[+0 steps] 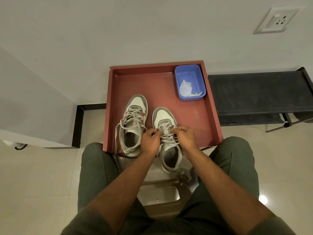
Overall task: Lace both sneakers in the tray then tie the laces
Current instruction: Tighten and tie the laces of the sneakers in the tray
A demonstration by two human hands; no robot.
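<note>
Two grey-and-white sneakers with red accents stand toes away from me in a red tray (211,106). The left sneaker (133,122) has loose crossed laces, and one end hangs over the tray's near edge. The right sneaker (166,139) juts past the tray's near edge, its heel toward me. My left hand (150,141) pinches the grey lace (166,133) at that shoe's left eyelets. My right hand (185,136) pinches the lace on the opposite side. Both hands meet over the upper eyelets, and my fingers hide the lace ends.
A blue plastic tub (190,82) holding crumpled white paper sits in the tray's far right corner. A black bench (257,95) runs to the right of the tray. A white wall with a socket (276,20) stands behind. My knees flank the tray's near edge.
</note>
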